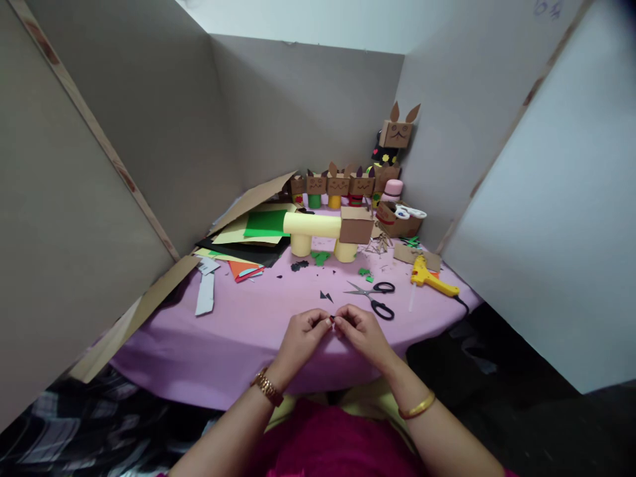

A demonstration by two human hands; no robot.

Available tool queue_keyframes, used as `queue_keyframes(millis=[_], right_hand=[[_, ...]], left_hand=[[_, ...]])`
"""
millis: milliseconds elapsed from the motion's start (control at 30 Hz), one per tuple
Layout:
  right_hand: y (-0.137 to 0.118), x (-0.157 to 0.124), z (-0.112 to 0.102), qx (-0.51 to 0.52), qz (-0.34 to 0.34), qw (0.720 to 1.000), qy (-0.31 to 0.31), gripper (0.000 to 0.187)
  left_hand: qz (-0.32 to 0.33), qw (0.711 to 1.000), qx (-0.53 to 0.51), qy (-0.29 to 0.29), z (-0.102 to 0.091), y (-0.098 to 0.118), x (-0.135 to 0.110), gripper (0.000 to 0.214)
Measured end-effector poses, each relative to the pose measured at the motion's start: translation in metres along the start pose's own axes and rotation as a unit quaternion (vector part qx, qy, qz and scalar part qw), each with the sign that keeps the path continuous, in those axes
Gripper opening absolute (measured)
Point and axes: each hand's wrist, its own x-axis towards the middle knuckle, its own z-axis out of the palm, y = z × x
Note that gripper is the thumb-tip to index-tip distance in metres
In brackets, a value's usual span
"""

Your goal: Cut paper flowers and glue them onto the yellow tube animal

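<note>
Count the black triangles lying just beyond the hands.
2: the left triangle and the right triangle, side by side, left of the black-handled scissors. The fingers may hide more.

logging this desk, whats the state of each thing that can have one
left hand: pinched on small dark piece
right hand: pinched on the same piece
black-handled scissors: open
glue gun: lying down, power unclear
cardboard box: open-topped
white scissors: blades hidden
yellow figure: standing
</note>
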Motion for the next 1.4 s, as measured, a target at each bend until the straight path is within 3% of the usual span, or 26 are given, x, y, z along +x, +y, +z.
queue_keyframes(millis=[500, 767, 900, 1067, 1267, 1400], right_hand=[[-0.006, 0.000, 0.003, -0.152, -0.066, 0.986, 0.017, 0.014], [0.002, 0.001, 0.002, 0.026, 0.005, 1.000, 0.004, 0.018], [0.002, -0.001, 0.002, -0.037, -0.027, 0.999, 0.010, 0.009], [-0.004, 0.000, 0.002, -0.065, -0.033, 0.997, 0.033, 0.014], [-0.001, 0.003, 0.000, 0.039, 0.032, 0.997, 0.052, 0.019], [0.001, 0.004, 0.001, 0.052, 0.035, 0.997, 0.049, 0.019]], left_hand=[[-0.002, 0.999, -0.017, -0.031, -0.001, 0.006, 0.002, 0.018], [-0.024, 0.998, -0.057, -0.034, -0.004, 0.001, 0.006, 0.019], [-0.032, 0.995, -0.074, -0.051, -0.006, 0.002, 0.005, 0.020], [-0.024, 0.995, -0.073, -0.057, -0.005, 0.002, 0.003, 0.018], [-0.010, 0.996, -0.075, -0.042, -0.004, -0.004, 0.004, 0.020], [-0.008, 0.997, -0.063, -0.039, -0.002, -0.004, 0.006, 0.026]])
